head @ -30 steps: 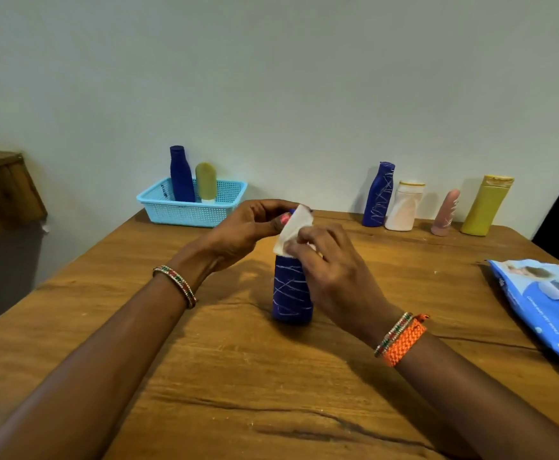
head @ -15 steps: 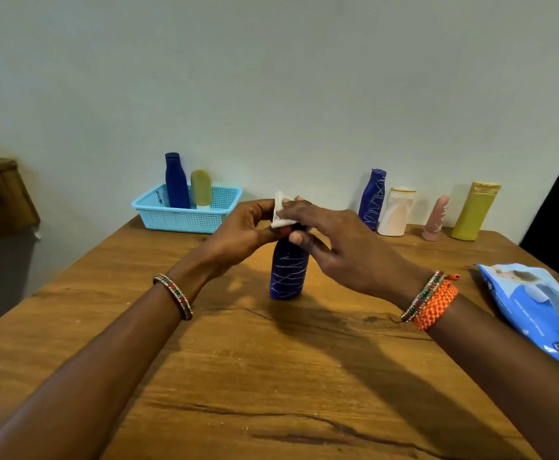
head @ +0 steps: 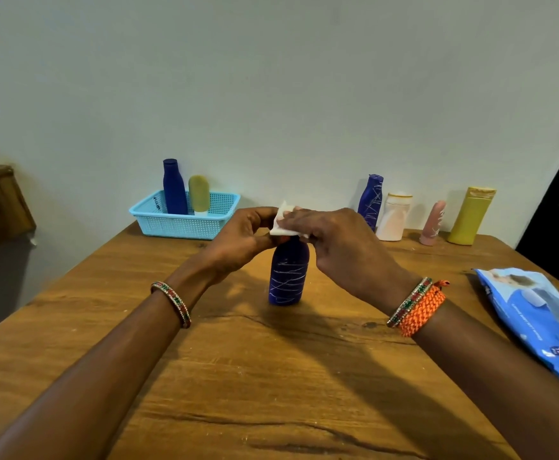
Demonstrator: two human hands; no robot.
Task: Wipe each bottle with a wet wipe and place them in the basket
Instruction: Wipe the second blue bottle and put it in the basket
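Left of the upright scribbled blue bottle (head: 288, 277), the left hand (head: 241, 240) curls round its neck, steadying it. The wet wipe (head: 283, 224) has climbed from the shoulder to the cap, likely finishing the top. Right of the bottle, the right hand (head: 344, 247) pinches the wipe. The basket (head: 185, 224) waits behind.

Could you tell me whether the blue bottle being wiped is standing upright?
Upright: the blue bottle stands on its base on the table.
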